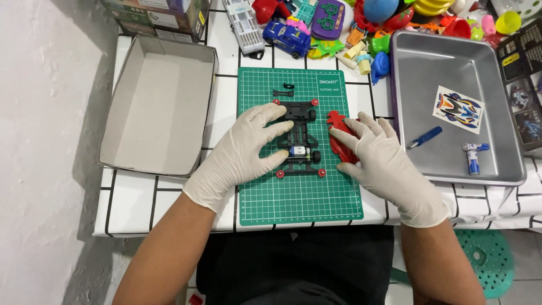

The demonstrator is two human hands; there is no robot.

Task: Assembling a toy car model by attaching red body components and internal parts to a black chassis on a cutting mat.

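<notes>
On chassis (299, 135), spread left hand (243, 152)

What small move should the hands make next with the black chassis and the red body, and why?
Probably the right hand should close on the red body and lift it. The body lies flat on the green mat beside the black chassis, under the right fingers only, not gripped. The left hand already rests on the chassis and steadies it.
</notes>
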